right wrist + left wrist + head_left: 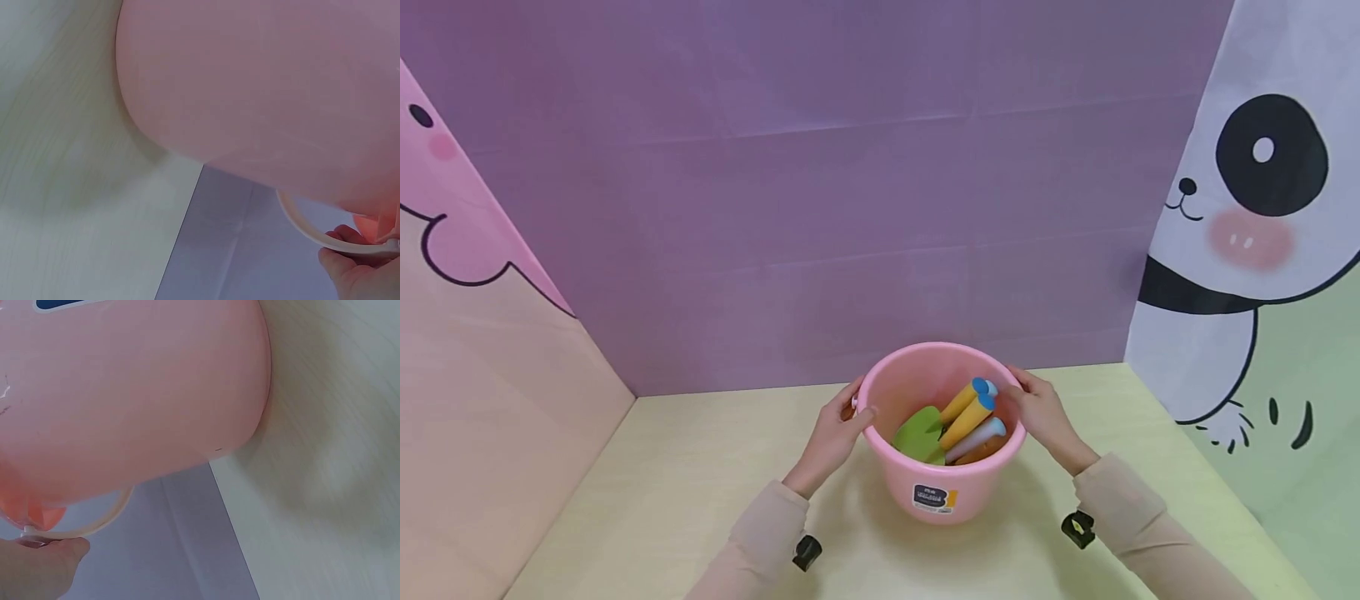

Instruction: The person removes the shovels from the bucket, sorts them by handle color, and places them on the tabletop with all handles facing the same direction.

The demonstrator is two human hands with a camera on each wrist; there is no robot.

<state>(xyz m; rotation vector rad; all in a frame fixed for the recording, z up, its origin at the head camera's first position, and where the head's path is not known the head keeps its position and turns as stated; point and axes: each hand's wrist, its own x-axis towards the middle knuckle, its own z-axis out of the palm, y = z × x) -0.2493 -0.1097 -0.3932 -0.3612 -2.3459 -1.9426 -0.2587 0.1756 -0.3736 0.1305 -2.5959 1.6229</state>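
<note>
A pink bucket (917, 471) with a label on its front is at the middle of the table, its mouth towards me. My left hand (837, 437) grips its left rim, thumb over the edge and fingers outside. On the opposite rim my right hand (1043, 417) holds on, near the handle joint. Behind the bucket hangs its pale handle (306, 228), seen in both wrist views. Inside lie a green blade-shaped piece (919, 435), yellow handles with blue ends (967, 422), a pale blue-grey handle (976, 440) and something orange-brown (985, 450), partly hidden.
The pale wood-grain table (700, 475) meets a purple back wall (812, 208). At the left stands a panel with a pink cartoon figure (467, 242), at the right one with a panda (1240, 208). A small black device (1078, 529) is worn at each wrist.
</note>
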